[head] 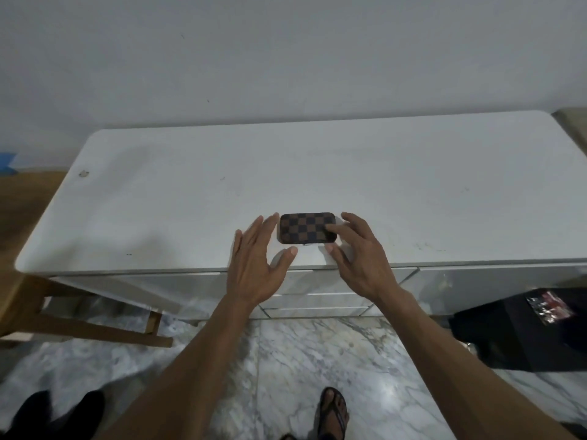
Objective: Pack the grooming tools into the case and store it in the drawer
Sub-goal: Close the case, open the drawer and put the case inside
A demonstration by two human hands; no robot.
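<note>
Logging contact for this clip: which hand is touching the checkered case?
The right hand: a finger lies on the case. The left hand hovers beside it.

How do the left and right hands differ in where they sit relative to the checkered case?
The left hand is beside the checkered case, apparently not touching; the right hand has a fingertip over its right end. The left covers none of it; the right overlaps its corner. Both are open, fingers spread.
</note>
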